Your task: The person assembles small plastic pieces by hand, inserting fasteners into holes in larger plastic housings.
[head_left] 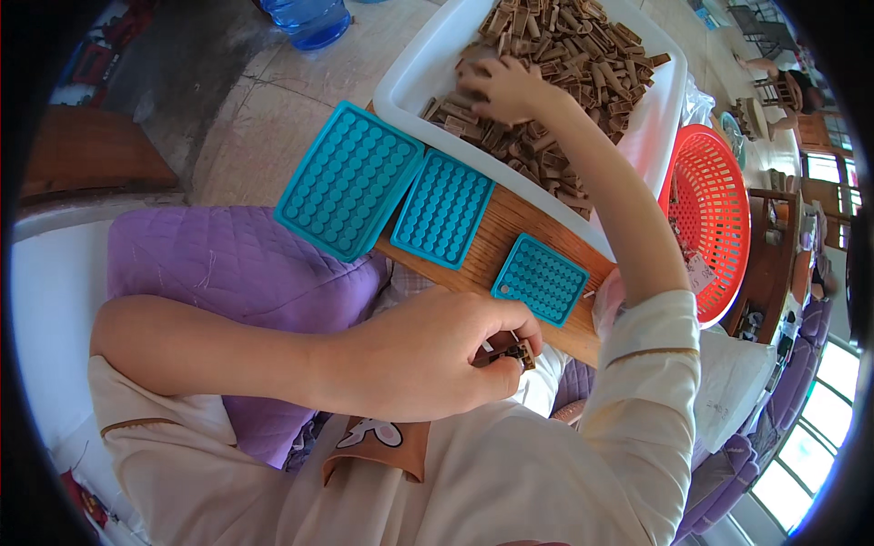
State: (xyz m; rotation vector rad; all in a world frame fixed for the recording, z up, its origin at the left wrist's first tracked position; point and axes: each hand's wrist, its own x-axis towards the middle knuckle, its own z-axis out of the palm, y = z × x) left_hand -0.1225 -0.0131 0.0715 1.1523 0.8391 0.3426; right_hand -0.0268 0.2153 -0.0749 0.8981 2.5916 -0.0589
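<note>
While the left hand (423, 350) pinches a small brown piece (526, 354) near five o'clock, the right hand (506, 89), its grip too blurred to tell, seems to select among brown pieces (596, 80) in the white tub (652, 127) at one o'clock; next probably needs a light pinch.

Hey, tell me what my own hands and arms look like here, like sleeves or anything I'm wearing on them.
Your left hand and right hand are ungloved, with no watch or bracelet visible. Both cream sleeves are loose, leaving the forearms bare, with thin brown trim.
</note>
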